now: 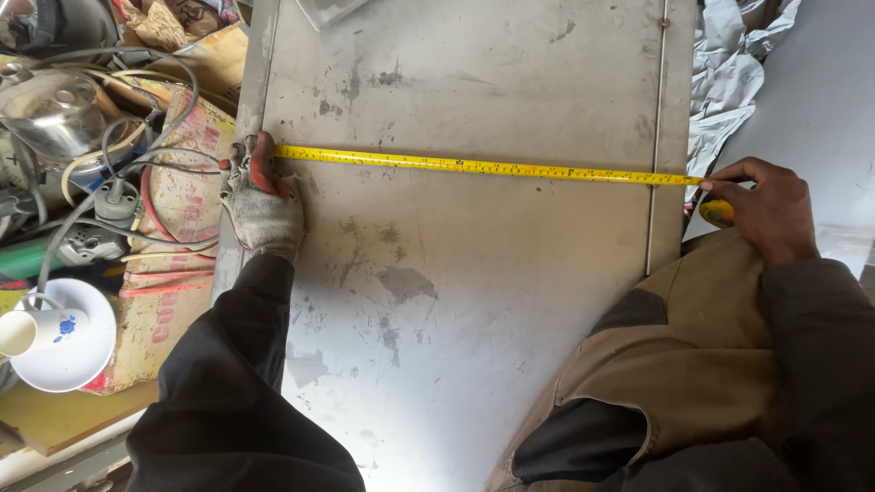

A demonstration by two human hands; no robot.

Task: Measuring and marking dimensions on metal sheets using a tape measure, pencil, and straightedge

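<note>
Cup [27,330], cables [137,173] — beside steel sheet [456,301]

Left hand [260,196]: grey knit work glove, red coating at the fingers, worn and dirty. Left sleeve [237,364]: black, loose, creased fabric. Right hand [766,205]: bare, no glove. Right sleeve [820,346]: dark, thick cloth. Trousers [693,355]: tan-brown with black patches over the knee.

Even, soft daylight fills the view; the metal sheet [456,273] shows a dull sheen at lower left. Shadows are faint, focus sharp, edges slightly bent.
</note>
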